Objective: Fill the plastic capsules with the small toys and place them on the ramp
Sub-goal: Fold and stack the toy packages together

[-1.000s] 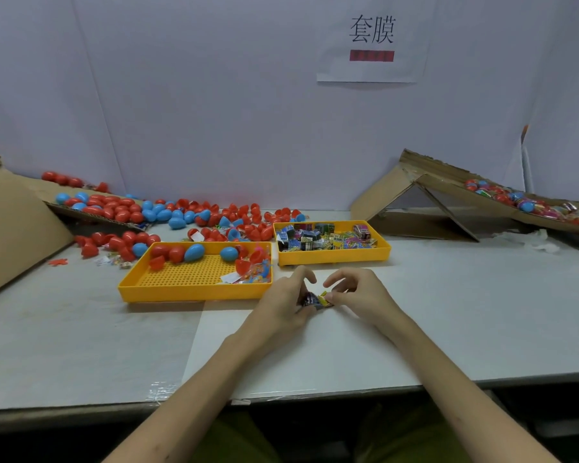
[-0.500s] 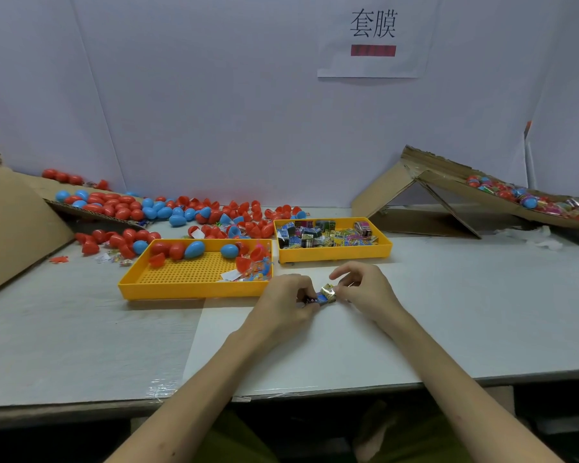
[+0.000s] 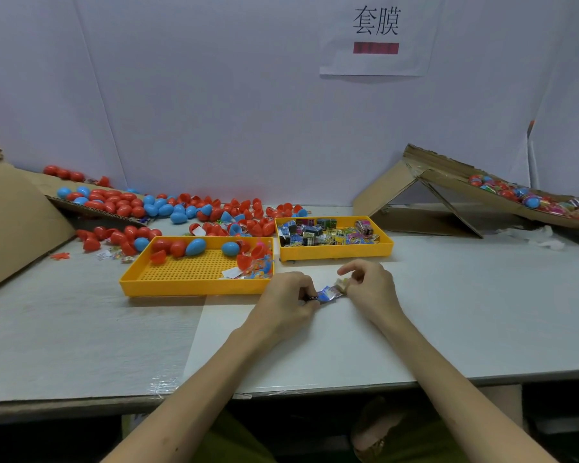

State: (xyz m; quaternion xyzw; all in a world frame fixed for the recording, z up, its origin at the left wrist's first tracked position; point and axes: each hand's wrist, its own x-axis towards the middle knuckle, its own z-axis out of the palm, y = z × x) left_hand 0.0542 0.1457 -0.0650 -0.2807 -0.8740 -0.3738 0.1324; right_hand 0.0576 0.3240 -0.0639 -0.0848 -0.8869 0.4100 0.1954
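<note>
Both hands meet on the white table just in front of the two yellow trays. My left hand [image 3: 290, 297] pinches one end of a small blue and silver wrapped toy [image 3: 330, 292], and my right hand [image 3: 370, 287] pinches its other end. The right yellow tray [image 3: 335, 253] holds several wrapped toys. The left yellow tray [image 3: 188, 287] holds a few red and blue capsules [image 3: 194, 246] and loose halves. At the far right a cardboard ramp [image 3: 448, 177] carries several filled capsules [image 3: 528, 200].
A heap of red and blue capsules [image 3: 181, 208] lies behind the trays and spills off a cardboard chute [image 3: 20, 212] at the left. Crumpled white wrap [image 3: 545, 237] lies below the ramp. A paper sign [image 3: 376, 35] hangs on the back wall.
The two hands have kept working the wrapped toy between them and shifted slightly; the wrapper now stretches out more between the fingertips. The right index finger has lifted.
</note>
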